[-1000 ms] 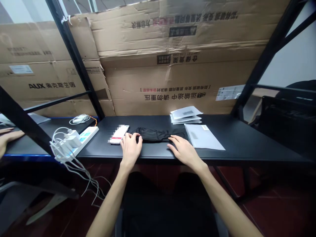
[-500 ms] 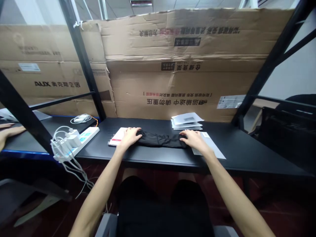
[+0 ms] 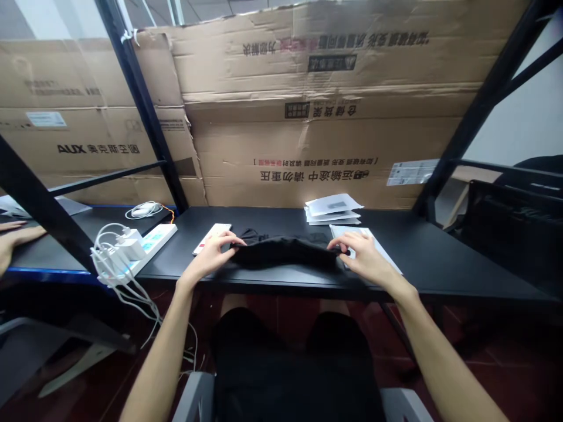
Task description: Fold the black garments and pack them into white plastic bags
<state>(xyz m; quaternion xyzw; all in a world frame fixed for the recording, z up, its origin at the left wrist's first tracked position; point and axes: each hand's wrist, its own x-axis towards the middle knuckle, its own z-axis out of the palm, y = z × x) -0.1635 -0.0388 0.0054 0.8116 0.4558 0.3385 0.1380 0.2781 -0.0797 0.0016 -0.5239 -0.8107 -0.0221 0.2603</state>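
A folded black cloth (image 3: pixel 288 253) stretches between my two hands at the front of the desk. Thin dark cords lie bunched behind its left part. At its left end, my left hand (image 3: pixel 216 251) pinches the upper edge between thumb and fingers. My right hand (image 3: pixel 357 251) grips the opposite end in the same way. The near edge looks lifted off the desk and blurred. Just behind my left hand lies a white booklet or box (image 3: pixel 212 237) with a red mark. A pale sheet (image 3: pixel 383 253) sits partly under my right hand.
White papers (image 3: pixel 333 206) are stacked against the cardboard wall (image 3: pixel 281 146). On the left stands a white power strip (image 3: pixel 153 241) with chargers and hanging cables. Black frame posts (image 3: pixel 145 111) rise beside the desk (image 3: pixel 448 264). Another person's hand (image 3: pixel 17 237) rests at far left.
Both hands have gone from resting on the cloth to pinching its ends. Its near edge has come up and toward me, and the cloth is spread wider.
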